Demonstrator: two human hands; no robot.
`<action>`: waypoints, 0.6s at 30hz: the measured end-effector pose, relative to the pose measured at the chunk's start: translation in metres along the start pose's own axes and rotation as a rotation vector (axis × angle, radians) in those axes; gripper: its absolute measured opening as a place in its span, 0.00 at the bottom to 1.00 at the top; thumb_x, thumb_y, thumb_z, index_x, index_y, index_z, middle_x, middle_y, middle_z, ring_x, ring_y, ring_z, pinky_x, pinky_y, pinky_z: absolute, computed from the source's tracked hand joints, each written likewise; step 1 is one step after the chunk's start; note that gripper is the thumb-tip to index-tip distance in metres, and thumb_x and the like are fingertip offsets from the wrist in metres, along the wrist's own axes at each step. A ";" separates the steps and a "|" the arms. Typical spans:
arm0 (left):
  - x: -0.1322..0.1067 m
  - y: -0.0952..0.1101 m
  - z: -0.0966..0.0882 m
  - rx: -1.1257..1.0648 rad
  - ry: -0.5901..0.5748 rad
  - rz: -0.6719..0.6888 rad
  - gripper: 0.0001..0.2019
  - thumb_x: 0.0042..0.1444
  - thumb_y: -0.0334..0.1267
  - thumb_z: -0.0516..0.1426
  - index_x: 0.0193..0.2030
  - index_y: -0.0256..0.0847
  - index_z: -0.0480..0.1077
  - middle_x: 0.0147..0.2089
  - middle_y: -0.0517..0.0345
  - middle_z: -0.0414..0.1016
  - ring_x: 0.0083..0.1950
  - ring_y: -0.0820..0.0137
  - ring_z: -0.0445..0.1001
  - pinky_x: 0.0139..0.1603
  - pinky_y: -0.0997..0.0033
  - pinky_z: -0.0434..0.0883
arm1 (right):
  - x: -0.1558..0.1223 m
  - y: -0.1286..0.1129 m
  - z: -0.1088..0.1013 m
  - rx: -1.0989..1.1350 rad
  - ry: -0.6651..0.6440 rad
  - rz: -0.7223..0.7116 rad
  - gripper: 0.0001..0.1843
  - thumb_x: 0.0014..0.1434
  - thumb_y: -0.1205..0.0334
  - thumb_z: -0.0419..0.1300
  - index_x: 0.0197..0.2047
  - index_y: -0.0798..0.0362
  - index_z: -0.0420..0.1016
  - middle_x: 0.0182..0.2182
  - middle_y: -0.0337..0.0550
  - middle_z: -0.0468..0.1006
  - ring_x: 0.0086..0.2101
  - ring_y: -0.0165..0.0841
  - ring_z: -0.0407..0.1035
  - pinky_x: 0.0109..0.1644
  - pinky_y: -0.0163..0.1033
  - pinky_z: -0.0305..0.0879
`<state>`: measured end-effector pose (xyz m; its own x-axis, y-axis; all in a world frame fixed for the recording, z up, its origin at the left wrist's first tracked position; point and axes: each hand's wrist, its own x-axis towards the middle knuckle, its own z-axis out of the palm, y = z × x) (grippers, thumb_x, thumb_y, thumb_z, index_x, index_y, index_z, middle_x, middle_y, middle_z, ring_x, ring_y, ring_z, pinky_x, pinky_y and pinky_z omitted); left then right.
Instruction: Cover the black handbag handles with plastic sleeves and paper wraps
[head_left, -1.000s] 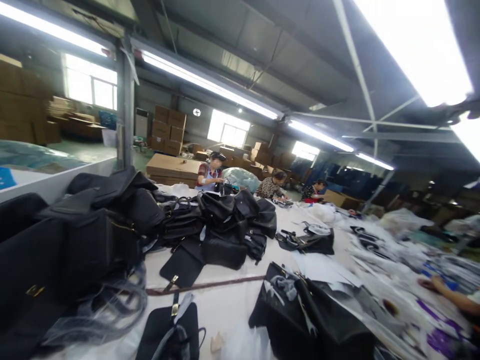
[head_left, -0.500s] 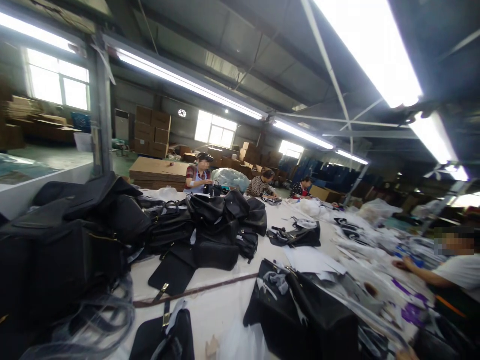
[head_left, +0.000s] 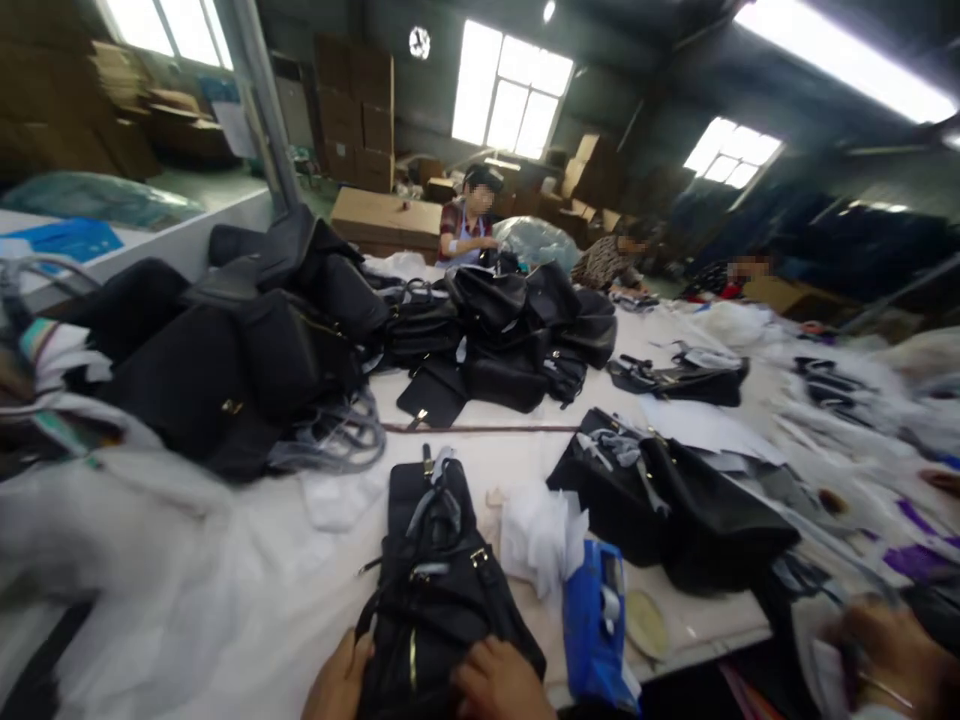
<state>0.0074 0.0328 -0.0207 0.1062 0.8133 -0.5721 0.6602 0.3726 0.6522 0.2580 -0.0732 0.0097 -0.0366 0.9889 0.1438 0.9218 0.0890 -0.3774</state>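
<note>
A black backpack [head_left: 442,600] with gold buckles and a gold zipper lies on the white table in front of me. Its flap [head_left: 409,490] is folded out away from me, and grey wrapping covers a part near the top. My left hand [head_left: 341,678] grips the left side of the bag, thumb near the edge. On the lower right of the same bag, my right hand [head_left: 499,680] has its fingers curled on the black material. The fingertips of both hands are partly hidden against the bag.
Right of the bag are white tissue paper [head_left: 544,535], a blue packet [head_left: 596,625] and a round beige disc [head_left: 646,625]. More black bags [head_left: 682,510] lie beyond, piled high at the left. A co-worker's hand [head_left: 896,650] is at the lower right; others sit across the table.
The view has tilted down and swung left. Both my hands have come into sight on the backpack, which was only partly visible at the bottom edge before.
</note>
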 end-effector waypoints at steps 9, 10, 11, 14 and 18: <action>-0.024 -0.035 0.024 0.070 -0.052 0.134 0.20 0.65 0.46 0.37 0.43 0.41 0.65 0.40 0.49 0.79 0.44 0.62 0.76 0.44 0.68 0.68 | -0.069 0.012 0.082 -0.136 0.050 -0.396 0.21 0.56 0.52 0.63 0.53 0.43 0.69 0.42 0.39 0.79 0.40 0.36 0.71 0.45 0.37 0.66; -0.027 -0.036 0.027 0.104 -0.038 0.128 0.20 0.65 0.45 0.36 0.44 0.41 0.65 0.40 0.48 0.79 0.44 0.63 0.76 0.44 0.69 0.67 | -0.073 0.014 0.086 -0.146 0.080 -0.411 0.20 0.58 0.52 0.61 0.53 0.42 0.70 0.42 0.38 0.79 0.40 0.35 0.71 0.45 0.37 0.66; -0.028 -0.036 0.031 0.139 -0.021 0.118 0.20 0.65 0.44 0.35 0.44 0.41 0.64 0.41 0.47 0.78 0.45 0.63 0.76 0.44 0.69 0.67 | -0.075 0.015 0.089 -0.159 0.092 -0.422 0.19 0.59 0.51 0.60 0.54 0.41 0.69 0.43 0.38 0.79 0.40 0.35 0.71 0.46 0.37 0.66; -0.027 -0.037 0.043 0.234 0.024 0.080 0.18 0.66 0.42 0.35 0.47 0.39 0.62 0.44 0.44 0.77 0.47 0.62 0.75 0.45 0.68 0.67 | -0.074 0.011 0.094 -0.203 0.045 -0.447 0.23 0.61 0.53 0.59 0.59 0.40 0.64 0.47 0.39 0.78 0.44 0.36 0.71 0.47 0.39 0.66; -0.021 -0.040 0.054 0.328 0.063 0.095 0.17 0.66 0.40 0.36 0.48 0.38 0.62 0.45 0.44 0.76 0.48 0.62 0.75 0.46 0.68 0.66 | -0.065 0.011 0.093 -0.197 -0.122 -0.439 0.42 0.53 0.45 0.64 0.67 0.43 0.52 0.54 0.48 0.73 0.47 0.42 0.71 0.49 0.44 0.66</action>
<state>0.0194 -0.0229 -0.0616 0.1398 0.8671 -0.4781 0.8547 0.1382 0.5005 0.2345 -0.1259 -0.0886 -0.4715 0.8711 0.1375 0.8645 0.4873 -0.1232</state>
